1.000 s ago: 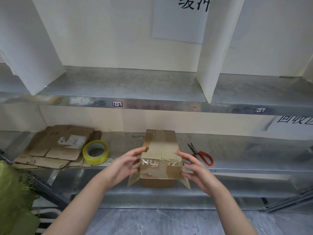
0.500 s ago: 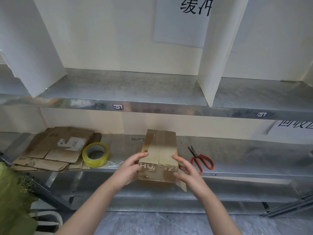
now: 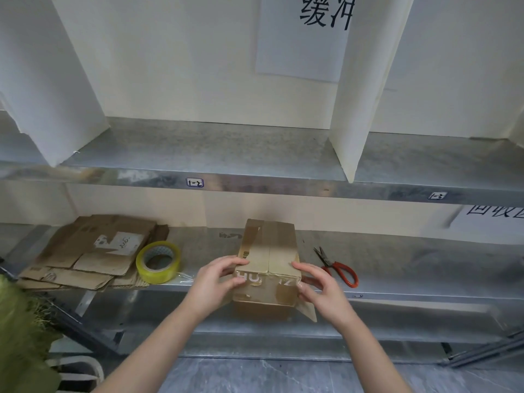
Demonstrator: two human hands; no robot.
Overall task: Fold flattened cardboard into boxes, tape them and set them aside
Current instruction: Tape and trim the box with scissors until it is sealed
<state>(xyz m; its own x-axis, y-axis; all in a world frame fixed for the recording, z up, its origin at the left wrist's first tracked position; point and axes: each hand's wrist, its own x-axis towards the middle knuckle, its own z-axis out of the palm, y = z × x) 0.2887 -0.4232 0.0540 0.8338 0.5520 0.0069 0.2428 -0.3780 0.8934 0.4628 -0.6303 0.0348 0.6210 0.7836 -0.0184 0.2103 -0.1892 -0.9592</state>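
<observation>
One small brown cardboard box (image 3: 269, 251) is seen formed, top flaps met along a centre seam, at the front edge of the lower metal shelf (image 3: 425, 268). It is clasped at its near corners, the left grip (image 3: 218, 282) and right grip (image 3: 320, 287) curled onto it. A near flap juts loose, so sealing is judged unfinished. A stack of flattened brown cardboard (image 3: 85, 251) is left to fold.

The brown box (image 3: 268, 251) is positioned at the shelf (image 3: 425, 268) front edge, top flaps closed, 1 side flap splayed. Flattened cardboard (image 3: 85, 251) is stacked at left, with a yellow tape roll (image 3: 158, 262) just beside it.
</observation>
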